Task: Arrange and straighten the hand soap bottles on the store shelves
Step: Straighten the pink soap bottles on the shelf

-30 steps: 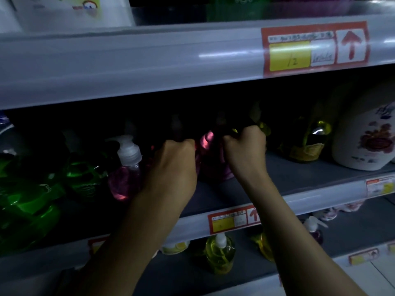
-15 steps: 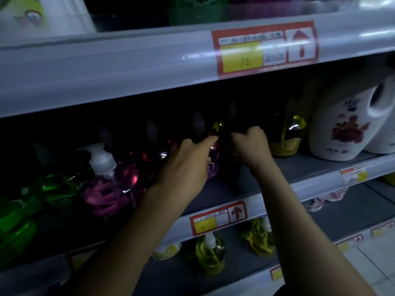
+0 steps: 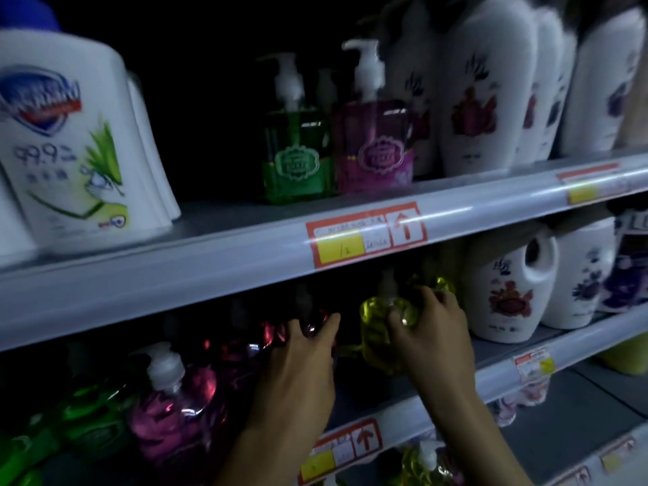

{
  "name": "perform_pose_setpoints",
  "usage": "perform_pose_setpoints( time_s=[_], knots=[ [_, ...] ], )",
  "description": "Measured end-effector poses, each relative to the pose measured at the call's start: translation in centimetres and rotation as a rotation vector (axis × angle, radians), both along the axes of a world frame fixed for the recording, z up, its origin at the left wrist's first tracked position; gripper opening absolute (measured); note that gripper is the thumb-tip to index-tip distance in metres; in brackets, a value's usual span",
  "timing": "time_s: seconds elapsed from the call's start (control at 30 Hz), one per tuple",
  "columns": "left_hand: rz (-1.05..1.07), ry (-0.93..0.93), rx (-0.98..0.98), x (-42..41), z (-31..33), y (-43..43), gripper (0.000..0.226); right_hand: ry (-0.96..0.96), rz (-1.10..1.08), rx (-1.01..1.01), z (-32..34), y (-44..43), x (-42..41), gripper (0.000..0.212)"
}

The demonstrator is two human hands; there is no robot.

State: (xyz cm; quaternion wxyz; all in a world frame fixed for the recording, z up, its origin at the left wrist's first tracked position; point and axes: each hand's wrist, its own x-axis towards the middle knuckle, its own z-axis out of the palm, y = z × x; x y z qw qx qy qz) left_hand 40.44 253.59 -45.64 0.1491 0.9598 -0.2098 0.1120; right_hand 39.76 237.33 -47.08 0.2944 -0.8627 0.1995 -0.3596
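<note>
While the fingers of the right hand (image 3: 433, 331) curl round a yellow soap bottle (image 3: 377, 331) and those of the left hand (image 3: 301, 363) lie on a dark pink bottle (image 3: 273, 338) (grip too murky to call), I'd guess halfway, since the green bottles (image 3: 94, 426) left of them look jumbled.

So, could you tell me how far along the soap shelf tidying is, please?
Done: on the upper shelf, the green bottle and pink bottle stand upright side by side. In hand: the right hand grips a yellow bottle on the middle shelf; the left hand touches a dark red bottle. Left: the green bottles at far left look jumbled.
</note>
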Motion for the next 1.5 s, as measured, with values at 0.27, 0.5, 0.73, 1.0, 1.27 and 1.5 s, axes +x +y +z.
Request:
perform_pose_setpoints(
  time_s=[0.27, 0.5, 0.73, 1.0, 1.27, 1.5],
  knots=[
    [-0.175, -0.503, -0.413, -6.7, 12.6, 1.5, 0.016, -0.788, -0.020, -0.059, 9.6, 0.3, -6.2, 0.011],
    [-0.159, -0.251, -0.243, 0.5, 18.5, 0.3, 0.039, -0.372, 0.255, -0.071, 17.7, -0.3, -1.2, 0.042],
    [-0.189, -0.120, -0.336, 3.9, 18.8, -2.4, 0.051, -0.100, 0.412, -0.040, 17.7, -1.7, 1.2, 0.086],
    [-0.148, -0.034, -0.660, 4.2, 18.9, -3.2, 0.044, -0.262, 0.430, -0.072, 16.9, -2.3, 1.3, 0.089],
    [-0.259, -0.078, -0.988, 2.9, 18.8, -2.1, 0.045, -0.500, 0.677, 0.148, 16.7, -2.8, 0.7, 0.091],
    [-0.385, -0.219, -1.090, -0.6, 19.6, 0.4, 0.043, -0.633, 0.812, 0.252, 16.6, 0.5, -2.3, 0.085]
  ],
)
